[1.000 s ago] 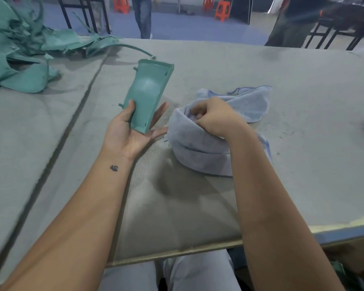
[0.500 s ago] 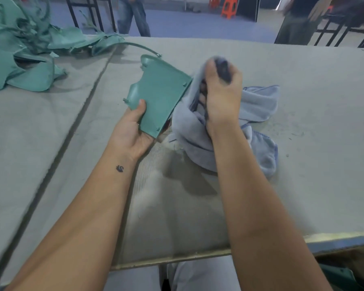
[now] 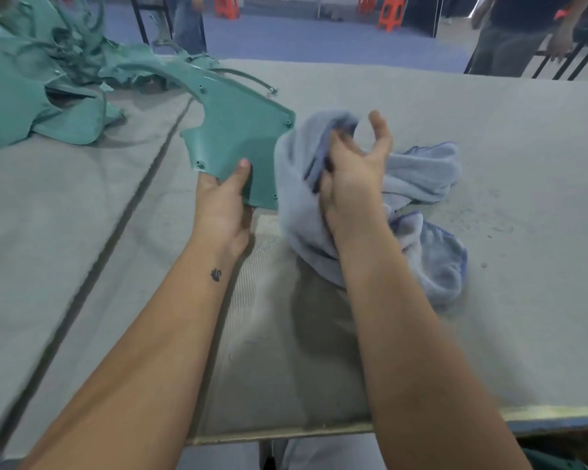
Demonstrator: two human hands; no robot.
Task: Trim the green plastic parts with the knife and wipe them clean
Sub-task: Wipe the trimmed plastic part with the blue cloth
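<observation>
So we've lifted the cloth [image 3: 418, 174] off the counter [image 3: 489, 113] in the right hand [image 3: 350, 171], curled grip; the left hand [image 3: 223, 198] now pinches the green part [image 3: 238, 130] flat-side up beside it. Wiping's next.

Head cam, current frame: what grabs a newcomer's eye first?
Centre frame, the left hand grips a green plastic part by its near edge, raised above the grey table. Right beside it, the right hand holds a bunched light-blue cloth whose tail trails onto the table. Far left, a heap of green plastic parts lies on the tabletop.
</observation>
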